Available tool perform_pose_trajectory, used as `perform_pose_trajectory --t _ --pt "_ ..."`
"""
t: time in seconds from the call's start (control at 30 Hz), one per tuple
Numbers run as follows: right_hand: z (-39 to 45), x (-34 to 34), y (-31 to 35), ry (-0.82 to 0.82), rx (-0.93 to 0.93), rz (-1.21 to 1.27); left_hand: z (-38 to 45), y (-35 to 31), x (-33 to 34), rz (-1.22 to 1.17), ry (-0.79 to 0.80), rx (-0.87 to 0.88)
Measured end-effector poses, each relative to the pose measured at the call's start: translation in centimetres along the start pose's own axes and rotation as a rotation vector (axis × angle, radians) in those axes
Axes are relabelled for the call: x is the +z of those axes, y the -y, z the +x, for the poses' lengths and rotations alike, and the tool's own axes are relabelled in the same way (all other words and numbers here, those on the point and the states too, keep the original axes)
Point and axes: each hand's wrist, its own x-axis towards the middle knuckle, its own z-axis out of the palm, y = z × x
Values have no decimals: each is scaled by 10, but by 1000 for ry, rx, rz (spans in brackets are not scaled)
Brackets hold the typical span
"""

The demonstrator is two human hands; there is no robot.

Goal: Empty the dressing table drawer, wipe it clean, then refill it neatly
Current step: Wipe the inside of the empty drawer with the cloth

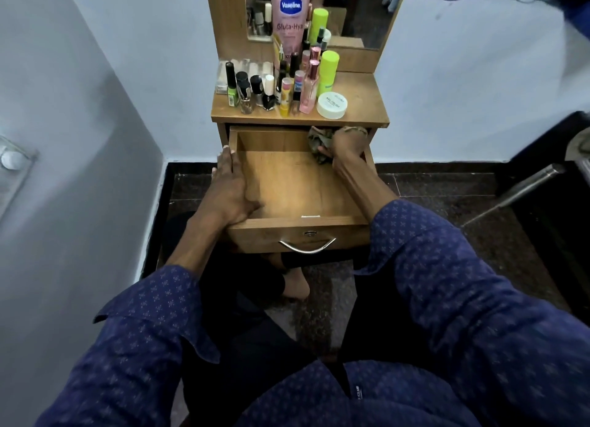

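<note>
Two dark-blue patterned sleeves [447, 299] reach into the emptied wooden drawer [297, 184]. Left hand [228, 190] steadies its side wall, fingers straight; right hand [346, 145] grips a crumpled greenish cloth [317, 139] at the back corner. Wiping is in hand; refilling from the tabletop [360, 100] likely follows.

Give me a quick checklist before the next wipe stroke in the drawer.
1. Drawer pulled out enough to reach inside: ok.
2. Drawer emptied: ok, only the cloth is inside.
3. Cloth in grip: ok, right hand holds it bunched at the back right corner.
4. Drawer steadied: ok, left hand rests flat along the left wall.
5. Bottles on the top clear of the drawer: ok, standing upright behind the front edge.
6. Drawer floor clean: cannot tell, the wood shows glare and no clear dirt.
</note>
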Motion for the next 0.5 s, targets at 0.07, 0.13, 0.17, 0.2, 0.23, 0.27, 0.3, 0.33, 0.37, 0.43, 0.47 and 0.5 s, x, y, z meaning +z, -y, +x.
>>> perform_pose_trajectory --t 0.07,0.13,0.17,0.2,0.23,0.27,0.3,0.33,0.37,0.43,0.47,0.5 --pt "6 -3 -3 43 92 -2 0 0 0 -12 4 2" --pt "6 0 -2 34 48 -194 0 -1 2 2 -1 -3" --pt "3 5 -4 33 11 -300 0 -2 2 3 6 -8" --pt "-7 14 -6 73 -22 -376 0 -2 2 3 13 -9" --pt "-20 26 -9 158 -57 -416 1 -2 1 3 12 -8" --pt "-35 41 -13 266 -81 -449 1 -3 1 5 8 -7" --pt "-48 58 -19 346 -83 -465 1 -3 0 12 6 -1" --pt "-60 74 -22 406 -61 -447 2 -2 -1 19 10 5" --pt "-69 86 -25 436 -18 -389 1 -1 -1 24 11 6" --pt "-73 94 -30 455 28 -335 0 0 -3 33 8 4" --pt "-70 88 -29 456 22 -359 0 1 -3 31 10 6" --pt "-60 77 -26 440 -22 -398 0 1 -3 27 7 9"
